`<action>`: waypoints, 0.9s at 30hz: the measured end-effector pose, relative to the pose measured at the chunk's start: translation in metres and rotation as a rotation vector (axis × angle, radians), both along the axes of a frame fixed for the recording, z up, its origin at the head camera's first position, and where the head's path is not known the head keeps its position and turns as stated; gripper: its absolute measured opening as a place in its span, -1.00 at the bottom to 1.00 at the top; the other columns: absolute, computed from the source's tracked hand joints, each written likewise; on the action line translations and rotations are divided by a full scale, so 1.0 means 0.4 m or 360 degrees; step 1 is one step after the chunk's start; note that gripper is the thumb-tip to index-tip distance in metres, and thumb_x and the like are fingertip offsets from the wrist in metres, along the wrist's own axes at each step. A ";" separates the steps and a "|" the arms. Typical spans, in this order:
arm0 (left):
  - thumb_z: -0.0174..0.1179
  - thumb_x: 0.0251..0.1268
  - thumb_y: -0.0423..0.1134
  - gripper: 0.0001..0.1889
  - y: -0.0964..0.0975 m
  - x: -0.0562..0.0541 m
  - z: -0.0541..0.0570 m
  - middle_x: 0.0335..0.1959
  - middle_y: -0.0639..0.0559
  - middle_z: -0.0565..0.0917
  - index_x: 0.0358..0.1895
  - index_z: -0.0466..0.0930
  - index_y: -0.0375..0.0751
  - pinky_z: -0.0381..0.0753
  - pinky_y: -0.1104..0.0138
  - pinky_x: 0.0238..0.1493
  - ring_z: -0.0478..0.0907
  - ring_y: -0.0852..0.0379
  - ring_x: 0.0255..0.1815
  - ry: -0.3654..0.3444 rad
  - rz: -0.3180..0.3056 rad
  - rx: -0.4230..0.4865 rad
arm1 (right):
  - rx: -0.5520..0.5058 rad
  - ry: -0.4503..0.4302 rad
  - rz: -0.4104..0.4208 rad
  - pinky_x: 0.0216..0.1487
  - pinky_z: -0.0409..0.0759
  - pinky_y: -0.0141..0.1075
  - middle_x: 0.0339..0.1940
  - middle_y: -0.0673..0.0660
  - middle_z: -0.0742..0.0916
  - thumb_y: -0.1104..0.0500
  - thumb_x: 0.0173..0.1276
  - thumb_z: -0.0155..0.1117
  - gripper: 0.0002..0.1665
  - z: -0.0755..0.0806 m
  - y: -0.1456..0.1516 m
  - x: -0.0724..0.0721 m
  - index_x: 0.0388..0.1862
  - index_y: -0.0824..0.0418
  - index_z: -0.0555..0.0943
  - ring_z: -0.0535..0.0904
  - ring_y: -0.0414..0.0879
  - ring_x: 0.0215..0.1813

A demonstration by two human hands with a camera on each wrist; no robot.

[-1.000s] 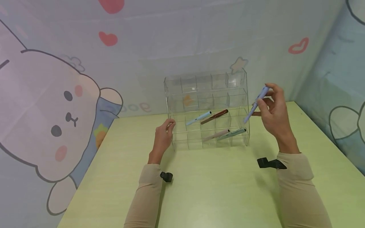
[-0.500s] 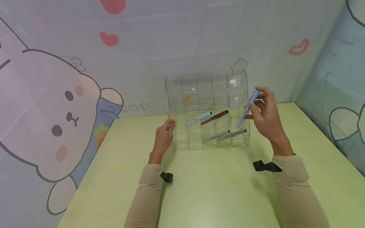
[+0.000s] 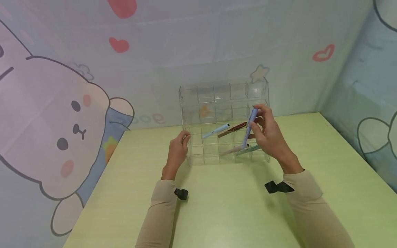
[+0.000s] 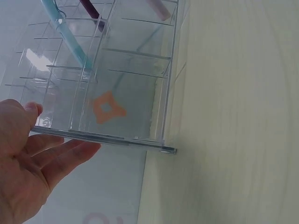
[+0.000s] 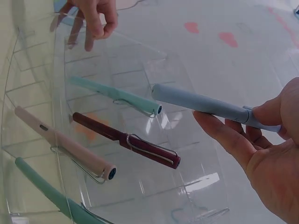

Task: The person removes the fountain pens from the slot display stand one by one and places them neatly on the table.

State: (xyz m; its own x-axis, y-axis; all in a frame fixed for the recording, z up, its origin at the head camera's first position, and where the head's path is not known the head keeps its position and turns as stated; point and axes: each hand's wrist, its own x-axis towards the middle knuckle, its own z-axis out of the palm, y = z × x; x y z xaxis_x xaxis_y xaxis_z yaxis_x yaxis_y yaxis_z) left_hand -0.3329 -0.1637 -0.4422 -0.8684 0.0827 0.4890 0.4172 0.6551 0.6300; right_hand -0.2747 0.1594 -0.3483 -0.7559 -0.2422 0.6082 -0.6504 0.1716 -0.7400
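Note:
A clear acrylic pen rack [image 4: 103,138] with tiered compartments stands on the table. My left hand [image 3: 178,148] grips the edge of its left side panel, thumb on one face and fingers on the other. In my right hand [image 3: 269,137] a lavender pen [image 3: 250,122] is pinched near its upper end, tilted, its lower end in front of the rack's right part. Behind that pen, a light blue pen [image 3: 216,131] and a dark red-brown pen [image 3: 232,130] lie slanted in one tier. A pink pen [image 5: 70,144] and a green pen [image 5: 46,189] sit in the lowest tier.
The pale yellow-green table [image 3: 223,199] extends in front of the rack and to both sides. A printed cloth backdrop [image 3: 192,44] hangs right behind the rack. Black wrist cameras sit on both sleeves.
My right hand has carried the lavender pen leftward and down, from beside the rack to in front of its right part. The pen now stands steeper. My left hand has stayed on the side panel.

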 end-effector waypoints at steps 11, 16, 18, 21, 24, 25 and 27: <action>0.00 0.61 -0.18 -0.79 -0.002 0.003 0.005 -0.68 0.00 0.48 0.04 0.56 -0.19 0.26 0.29 -0.62 0.19 0.20 -0.76 -0.0019 -0.0007 0.0002 | 0.0171 0.0112 0.0094 -0.07 0.60 -0.32 0.01 0.38 0.48 0.49 0.53 -0.01 -0.45 -0.034 -0.083 0.005 0.41 0.42 0.10 0.56 0.24 0.04; -0.04 0.63 -0.18 -0.78 -0.001 0.003 0.011 -0.76 0.06 0.35 0.04 0.54 -0.21 0.23 0.31 -0.65 0.17 0.22 -0.79 -0.0038 -0.0024 -0.0025 | 0.0202 0.0047 0.0181 -0.25 0.67 -0.11 0.04 0.37 0.48 0.46 0.55 -0.02 -0.45 -0.050 -0.112 0.005 0.42 0.39 0.09 0.54 0.25 0.02; -0.05 0.63 -0.19 -0.78 0.000 0.004 0.012 -0.77 0.08 0.32 0.04 0.54 -0.21 0.22 0.32 -0.66 0.16 0.22 -0.79 -0.0054 -0.0031 -0.0028 | 0.0183 -0.0001 0.0225 -0.30 0.70 -0.07 0.04 0.35 0.48 0.46 0.55 -0.03 -0.46 -0.058 -0.121 0.004 0.42 0.38 0.09 0.54 0.26 -0.02; -0.05 0.64 -0.18 -0.78 -0.001 0.004 0.011 -0.76 0.09 0.29 0.03 0.53 -0.22 0.21 0.33 -0.65 0.15 0.21 -0.78 -0.0061 -0.0025 -0.0030 | 0.0155 -0.0084 0.0276 -0.33 0.70 -0.02 0.05 0.35 0.49 0.44 0.57 -0.04 -0.46 -0.072 -0.133 0.003 0.43 0.34 0.09 0.54 0.22 -0.08; -0.05 0.64 -0.18 -0.79 -0.001 0.003 0.014 -0.77 0.08 0.30 0.03 0.53 -0.20 0.21 0.33 -0.66 0.17 0.21 -0.78 -0.0071 -0.0021 -0.0027 | 0.0159 -0.0145 0.0278 -0.32 0.70 0.02 0.05 0.34 0.50 0.42 0.57 -0.03 -0.47 -0.081 -0.147 0.002 0.43 0.32 0.11 0.55 0.21 -0.09; -0.05 0.64 -0.18 -0.78 -0.001 0.003 0.015 -0.76 0.08 0.31 0.03 0.53 -0.20 0.22 0.33 -0.66 0.18 0.20 -0.78 -0.0073 -0.0022 -0.0025 | 0.0163 -0.0165 0.0273 -0.33 0.70 0.01 0.04 0.34 0.50 0.42 0.57 -0.02 -0.47 -0.084 -0.153 0.004 0.43 0.32 0.12 0.55 0.20 -0.09; -0.05 0.64 -0.18 -0.80 0.000 0.004 0.017 -0.76 0.08 0.32 0.02 0.53 -0.19 0.22 0.33 -0.67 0.19 0.20 -0.78 -0.0080 -0.0025 -0.0020 | 0.0177 -0.0202 0.0255 -0.36 0.71 -0.05 0.03 0.35 0.49 0.42 0.56 0.00 -0.48 -0.092 -0.165 0.004 0.42 0.32 0.14 0.56 0.20 -0.09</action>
